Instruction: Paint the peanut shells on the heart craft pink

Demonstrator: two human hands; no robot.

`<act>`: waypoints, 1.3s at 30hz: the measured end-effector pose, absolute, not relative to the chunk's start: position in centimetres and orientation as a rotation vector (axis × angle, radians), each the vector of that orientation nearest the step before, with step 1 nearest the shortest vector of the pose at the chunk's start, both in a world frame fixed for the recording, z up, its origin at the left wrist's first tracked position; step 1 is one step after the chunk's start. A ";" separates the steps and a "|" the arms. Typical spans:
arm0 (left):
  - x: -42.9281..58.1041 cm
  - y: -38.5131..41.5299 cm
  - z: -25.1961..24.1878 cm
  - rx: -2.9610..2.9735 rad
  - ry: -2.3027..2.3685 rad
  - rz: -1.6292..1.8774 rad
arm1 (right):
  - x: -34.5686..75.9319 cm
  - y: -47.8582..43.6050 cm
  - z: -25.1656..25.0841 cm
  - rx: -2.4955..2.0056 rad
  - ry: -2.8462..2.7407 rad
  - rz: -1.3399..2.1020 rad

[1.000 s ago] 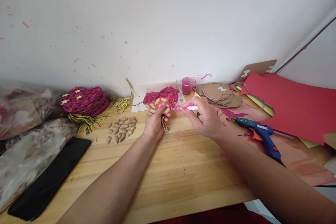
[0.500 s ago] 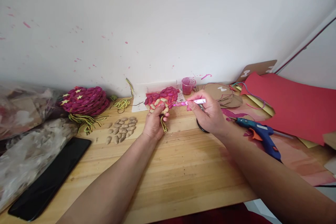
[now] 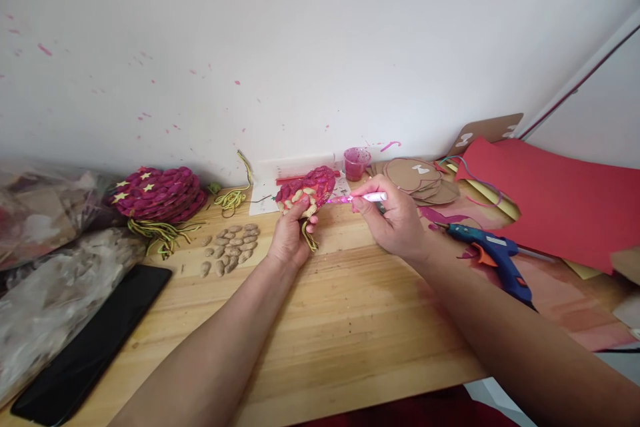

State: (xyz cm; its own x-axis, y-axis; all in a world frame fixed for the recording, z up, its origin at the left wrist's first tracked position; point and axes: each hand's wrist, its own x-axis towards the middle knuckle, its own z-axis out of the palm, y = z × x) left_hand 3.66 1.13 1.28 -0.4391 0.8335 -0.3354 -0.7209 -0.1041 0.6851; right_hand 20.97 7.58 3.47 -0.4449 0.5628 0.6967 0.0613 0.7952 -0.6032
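Observation:
My left hand [image 3: 291, 233] grips a round craft piece [image 3: 321, 180] covered with peanut shells, thumb on its front. Magenta paint coats the shells along its upper and right part; those by my thumb are bare tan. Dark green and yellow strings hang below it. In my right hand [image 3: 396, 221] is a paintbrush [image 3: 376, 197] with a white handle, pinched between thumb and fingers. Its pink-stained end points left, close to the piece's right edge; whether it touches, I cannot tell. Behind them stands a clear cup [image 3: 357, 164] with pink paint.
Loose peanuts [image 3: 232, 248] lie left of my left hand. Beyond are stacked magenta pieces with stars [image 3: 157, 195], a black phone [image 3: 93, 347] and plastic bags [image 3: 75, 300]. On the right are cardboard rounds [image 3: 413, 177], a blue glue gun [image 3: 503, 253] and red sheet [image 3: 560, 203].
The brush has shifted slightly, and the craft piece is tilted a little differently in my left hand. The whole view has moved slightly.

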 end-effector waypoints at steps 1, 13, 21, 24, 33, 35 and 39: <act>3.7 1.1 1.3 0.153 0.993 1.771 | 21.0 7.6 3.5 -0.469 -1.953 0.620; 3.6 1.1 1.3 0.159 0.987 1.767 | 21.0 7.7 3.4 -0.471 -1.921 0.676; 3.5 1.1 1.4 0.157 0.991 1.750 | 20.9 7.7 3.2 -0.438 -1.911 0.706; 3.5 1.1 1.4 0.158 0.979 1.746 | 20.9 7.6 3.2 -0.435 -1.924 0.702; 3.5 1.1 1.2 0.156 0.983 1.747 | 20.9 8.1 3.0 -0.441 -1.864 0.812; 3.6 1.0 1.2 0.169 0.987 1.743 | 20.9 8.1 3.0 -0.440 -1.882 0.819; 3.7 1.0 1.1 0.181 1.009 1.746 | 20.9 8.1 3.1 -0.452 -1.883 0.780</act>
